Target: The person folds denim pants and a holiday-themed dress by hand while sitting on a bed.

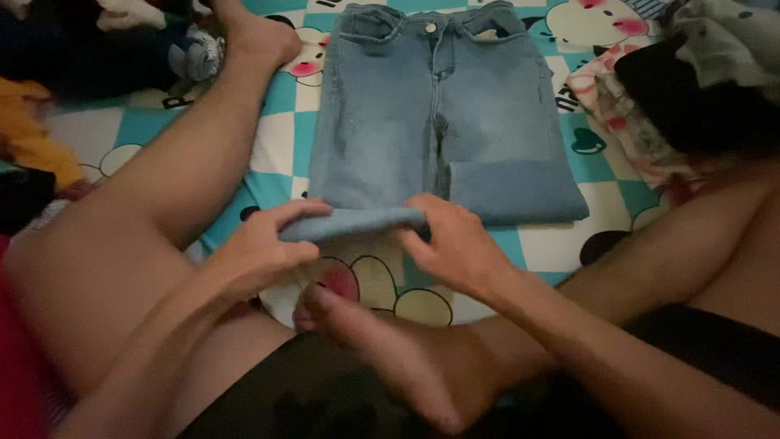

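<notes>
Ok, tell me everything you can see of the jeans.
The jeans are light blue faded denim, lying flat and front up on a cartoon-print bedsheet, waistband away from the person, with a button and two front pockets showing. The legs are folded up; one folded end lies flat, and the other is pinched at its fold by the left hand and right hand.

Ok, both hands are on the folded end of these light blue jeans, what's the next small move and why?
Probably carry that end up toward the waistband. The left hand and right hand both pinch the folded lower edge of the light blue denim jeans, which lie flat on the cartoon-print bedsheet with the legs already doubled back, so one more fold looks due.
</notes>
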